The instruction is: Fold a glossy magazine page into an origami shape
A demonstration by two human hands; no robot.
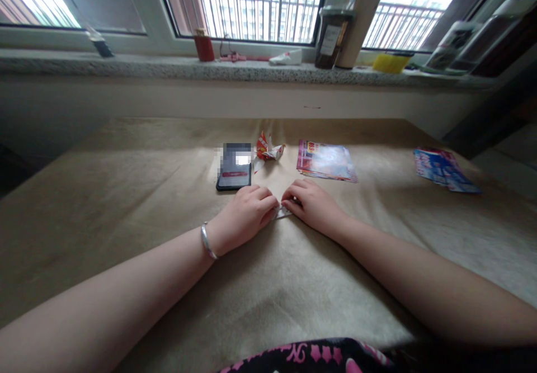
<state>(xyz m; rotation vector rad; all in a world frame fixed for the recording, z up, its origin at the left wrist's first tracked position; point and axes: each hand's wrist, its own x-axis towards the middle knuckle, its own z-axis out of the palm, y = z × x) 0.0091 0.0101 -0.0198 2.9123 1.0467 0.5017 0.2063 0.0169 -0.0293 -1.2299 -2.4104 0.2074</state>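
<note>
A small piece of folded paper [284,212] lies on the table between my hands, mostly hidden by fingers. My left hand [254,211] has its fingers closed on the paper's left side, and a silver bangle circles that wrist. From the right, my right hand [309,202] pinches the same paper, thumb and fingers curled together. Just beyond my left hand lies a phone [235,166] with its screen lit. Beside the phone sits a red and white folded paper figure [267,150] with pointed tips.
A stack of printed flyers [326,160] lies beyond my right hand, and blue leaflets [445,170] rest farther right. The cloth-covered table [126,194] ends below a stone windowsill [159,68], which carries a red container [203,45], a dark jar [333,37] and a yellow item [391,62].
</note>
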